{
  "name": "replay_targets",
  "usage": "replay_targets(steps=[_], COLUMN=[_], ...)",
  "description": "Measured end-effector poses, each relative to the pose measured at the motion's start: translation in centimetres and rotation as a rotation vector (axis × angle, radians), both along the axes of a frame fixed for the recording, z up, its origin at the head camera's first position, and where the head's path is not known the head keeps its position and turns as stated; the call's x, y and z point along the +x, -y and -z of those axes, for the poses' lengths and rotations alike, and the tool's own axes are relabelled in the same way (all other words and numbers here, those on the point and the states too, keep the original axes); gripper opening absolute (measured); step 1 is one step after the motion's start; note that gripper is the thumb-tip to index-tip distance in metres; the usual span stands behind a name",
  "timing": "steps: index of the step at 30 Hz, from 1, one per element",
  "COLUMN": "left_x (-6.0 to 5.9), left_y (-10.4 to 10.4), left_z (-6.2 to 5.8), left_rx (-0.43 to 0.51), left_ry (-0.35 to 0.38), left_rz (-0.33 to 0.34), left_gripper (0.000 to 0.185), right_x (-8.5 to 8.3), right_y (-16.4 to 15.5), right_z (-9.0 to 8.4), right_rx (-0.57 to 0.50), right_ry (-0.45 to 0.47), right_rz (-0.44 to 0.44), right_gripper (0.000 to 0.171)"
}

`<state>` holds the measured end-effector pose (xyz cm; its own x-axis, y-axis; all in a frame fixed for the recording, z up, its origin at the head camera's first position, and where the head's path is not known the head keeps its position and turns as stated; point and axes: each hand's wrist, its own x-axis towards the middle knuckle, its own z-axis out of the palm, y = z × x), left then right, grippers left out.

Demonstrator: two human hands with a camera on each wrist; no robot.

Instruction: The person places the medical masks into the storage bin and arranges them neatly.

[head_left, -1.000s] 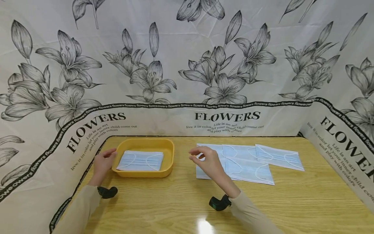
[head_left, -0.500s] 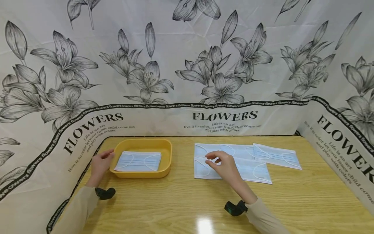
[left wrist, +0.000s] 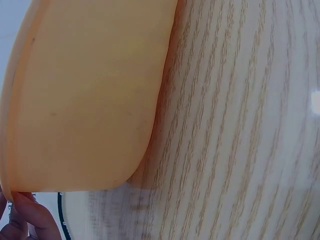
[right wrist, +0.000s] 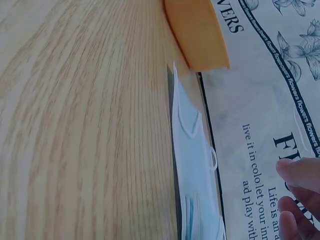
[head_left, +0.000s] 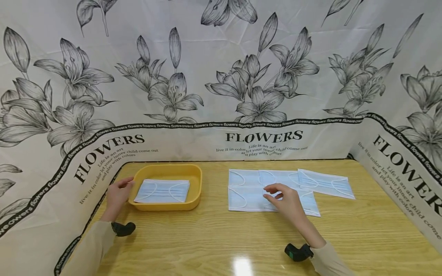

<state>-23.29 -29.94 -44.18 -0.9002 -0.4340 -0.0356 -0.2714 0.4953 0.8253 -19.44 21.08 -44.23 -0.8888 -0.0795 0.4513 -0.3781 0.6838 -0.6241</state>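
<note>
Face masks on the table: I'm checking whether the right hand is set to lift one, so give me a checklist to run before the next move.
1. Right hand over the front mask: ok, its fingers hang above the mask's right part.
2. Mask already pinched: cannot tell, contact is not clear in any view.
3. Yellow tray steadied: ok, the left hand touches its left rim.
4. Room in the tray: ok, one mask in the tray lies flat.
5. Front mask free of its neighbours: not ok, the loose masks overlap.
</note>
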Motion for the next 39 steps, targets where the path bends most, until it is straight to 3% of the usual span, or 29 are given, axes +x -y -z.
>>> replay_targets(steps=[8,19,39], left_x=[-0.1,0.2,0.0], left_y=[0.1,-0.1,-0.3], left_z=[0.2,-0.2,-0.2], left_rx=[0.001,-0.05,-0.029], left_ry=[0.019,-0.041,-0.001], left_rz=[-0.004,0.018,-0.009], left_gripper=[0.038,0.037,0.036], right_x=[0.1,0.6,0.3], right_y=[-2.8,-6.0,-10.8], right_z=[0.4,1.5,2.1], right_rx=[0.007,0.027,0.047], right_ry=[-0.041,0.087,0.12], right_rz=[0.049,0.1,0.175], right_gripper=[0.022,0.021,0.026])
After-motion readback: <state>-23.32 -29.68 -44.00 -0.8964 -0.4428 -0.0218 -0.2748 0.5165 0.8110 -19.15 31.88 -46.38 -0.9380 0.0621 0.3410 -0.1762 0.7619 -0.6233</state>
